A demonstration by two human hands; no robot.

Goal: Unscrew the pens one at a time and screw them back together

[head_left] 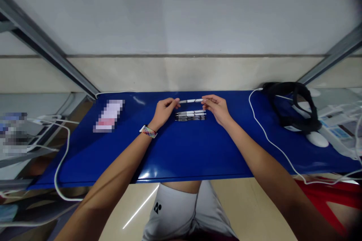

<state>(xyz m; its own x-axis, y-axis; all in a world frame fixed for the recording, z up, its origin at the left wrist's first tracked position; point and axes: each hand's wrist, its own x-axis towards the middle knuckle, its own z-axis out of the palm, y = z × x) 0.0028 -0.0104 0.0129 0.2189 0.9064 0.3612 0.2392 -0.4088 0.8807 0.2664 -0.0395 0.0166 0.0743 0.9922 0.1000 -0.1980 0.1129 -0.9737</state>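
pen point(194, 100) is being held nearly level between two hands, over the far half of the blue table point(181, 158), just beyond a row of pens point(190, 115). its left end is being pinched between the thumb and fingers of the left hand point(164, 111), above whose wrist a patterned band point(148, 131) is being worn; its right end is being pinched by the thumb and fingers of the right hand point(217, 108).

as far as can be judged, the lining-up of pens is being carried well along: several are already being shown close together, roughly parallel, with ends nearly even. only the pinched pen is being held apart from them, so its place in the row is not yet being filled. whether more are being left to add is not being shown.

the count of the row is being made uncertain by its small size and tight spacing. both ends of the held pen are being covered by fingers, and whether it is being lifted or rested on the table is not being made clear. at the left, whatever is lying there is being masked by a pixelated patch point(109, 116). at the right, a white thing is being partly hidden by a black strap point(307, 98); nearer, a red thing point(325, 196) is being cut off by the forearm.
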